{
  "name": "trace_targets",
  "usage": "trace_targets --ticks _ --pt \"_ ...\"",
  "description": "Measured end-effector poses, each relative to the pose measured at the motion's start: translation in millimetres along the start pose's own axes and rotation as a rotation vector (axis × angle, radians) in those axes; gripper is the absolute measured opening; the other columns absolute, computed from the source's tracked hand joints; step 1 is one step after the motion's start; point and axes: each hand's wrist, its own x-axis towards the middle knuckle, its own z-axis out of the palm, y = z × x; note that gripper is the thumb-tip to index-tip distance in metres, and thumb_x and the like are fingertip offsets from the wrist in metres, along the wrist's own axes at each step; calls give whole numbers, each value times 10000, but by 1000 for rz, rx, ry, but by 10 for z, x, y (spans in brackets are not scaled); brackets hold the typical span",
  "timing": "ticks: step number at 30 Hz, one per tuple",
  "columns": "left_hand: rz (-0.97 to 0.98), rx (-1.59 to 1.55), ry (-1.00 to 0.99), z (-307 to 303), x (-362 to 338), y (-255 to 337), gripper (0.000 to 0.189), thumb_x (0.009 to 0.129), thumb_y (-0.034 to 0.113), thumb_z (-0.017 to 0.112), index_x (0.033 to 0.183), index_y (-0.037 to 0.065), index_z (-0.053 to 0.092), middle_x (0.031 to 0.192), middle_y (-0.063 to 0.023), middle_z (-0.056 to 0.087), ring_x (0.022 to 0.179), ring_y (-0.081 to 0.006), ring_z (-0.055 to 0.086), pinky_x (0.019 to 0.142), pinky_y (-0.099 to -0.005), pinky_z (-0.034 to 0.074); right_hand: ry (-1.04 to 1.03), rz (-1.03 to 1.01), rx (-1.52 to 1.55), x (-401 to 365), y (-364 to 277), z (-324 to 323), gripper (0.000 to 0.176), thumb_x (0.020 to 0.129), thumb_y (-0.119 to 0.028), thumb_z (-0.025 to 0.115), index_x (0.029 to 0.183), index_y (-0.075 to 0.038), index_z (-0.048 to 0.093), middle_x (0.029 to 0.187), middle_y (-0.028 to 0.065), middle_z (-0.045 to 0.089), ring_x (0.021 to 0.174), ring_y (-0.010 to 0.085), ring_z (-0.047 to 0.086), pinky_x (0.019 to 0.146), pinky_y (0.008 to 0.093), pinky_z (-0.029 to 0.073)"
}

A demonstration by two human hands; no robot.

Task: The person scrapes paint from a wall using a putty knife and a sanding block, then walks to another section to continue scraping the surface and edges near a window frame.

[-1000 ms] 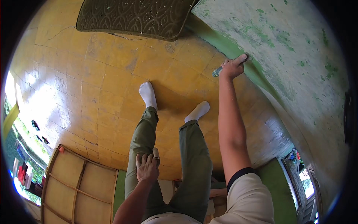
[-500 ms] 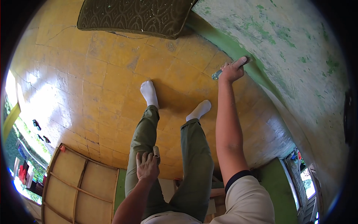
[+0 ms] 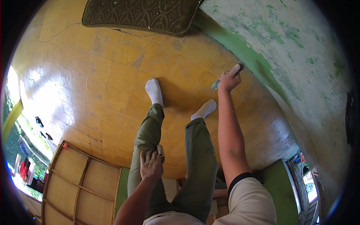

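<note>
My right hand (image 3: 229,79) is closed around a hand scraper (image 3: 216,84), held out near the foot of the wall. The tool's green-smeared end sticks out on the left of the fist, and a dark edge shows beyond the thumb. A small gap seems to separate it from the wall (image 3: 296,56), where whitish paint has green patches. My left hand (image 3: 151,165) rests on my left thigh, back upward. A small beige roll (image 3: 161,150) is tucked at its thumb side; its material is hard to tell.
My socked feet stand on worn yellow floor tiles (image 3: 120,75). A brown patterned cushion (image 3: 142,15) lies ahead by the wall. Behind on the left is a wood-framed panel (image 3: 80,180). Bright openings show at far left and lower right.
My right hand has drawn back slightly, down and left, away from the wall with the scraper. The left hand stays on the thigh; the whole view has shifted a little.
</note>
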Motion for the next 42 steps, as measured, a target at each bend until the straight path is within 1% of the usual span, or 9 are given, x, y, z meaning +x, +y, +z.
trace_targets --ticks 3,5,9,14,20,26,29,35,42 --pt "-13 2 -30 -5 -11 -10 281 786 155 519 1049 66 559 1128 -70 541 1177 -268 428 1084 -514 178 -36 -2 -103 102 -29 34 580 934 -477 428 565 -33 376 438 29 376 348 139 377 345 283 332" --pt "-19 13 -58 4 -16 -15 288 786 157 520 1058 70 556 1129 -68 541 1180 -267 426 1085 -517 173 -29 -187 174 397 -496 165 594 928 -487 433 582 -5 413 443 36 403 337 148 398 328 296 330" --pt "-11 31 -59 3 -38 -27 293 791 159 521 1071 78 548 1136 -66 538 1183 -267 425 1086 -519 171 -33 -99 192 136 -360 116 592 933 -475 431 585 4 431 445 39 409 334 152 408 317 296 323" --pt "-6 14 -53 -18 -12 -36 316 791 167 537 1097 85 538 1151 -71 535 1189 -267 422 1087 -520 164 -11 -64 -126 65 318 149 574 930 -471 444 588 -13 406 448 43 384 340 146 399 322 280 327" --pt "-13 28 -69 -2 -19 -46 321 791 169 541 1098 77 534 1151 -73 533 1194 -269 417 1085 -523 165 34 -16 230 271 -146 476 592 918 -483 460 603 18 460 450 59 419 334 153 422 314 296 338" --pt "14 17 -5 -55 -20 -38 296 790 161 535 1074 77 537 1122 -67 534 1174 -265 430 1079 -526 175 56 -24 -53 117 83 436 590 920 -496 447 622 14 453 438 55 398 330 149 400 322 284 339" --pt "8 20 -19 -19 -28 -52 272 793 156 528 1053 77 539 1106 -62 535 1163 -265 436 1076 -528 180 42 -66 150 405 -157 462 592 926 -492 434 630 20 472 432 57 412 321 152 412 320 289 339" --pt "17 0 -12 -64 0 -24 275 796 155 520 1060 84 544 1104 -57 544 1160 -264 438 1076 -526 180 23 -16 -4 85 155 335 581 940 -478 411 602 -7 423 419 51 390 319 147 390 317 283 330" --pt "5 17 -35 -60 1 -22 304 790 160 523 1083 83 542 1131 -59 541 1174 -262 433 1078 -528 174 22 -114 187 319 -204 483 580 930 -481 434 591 -10 419 413 46 391 316 147 398 315 283 321"
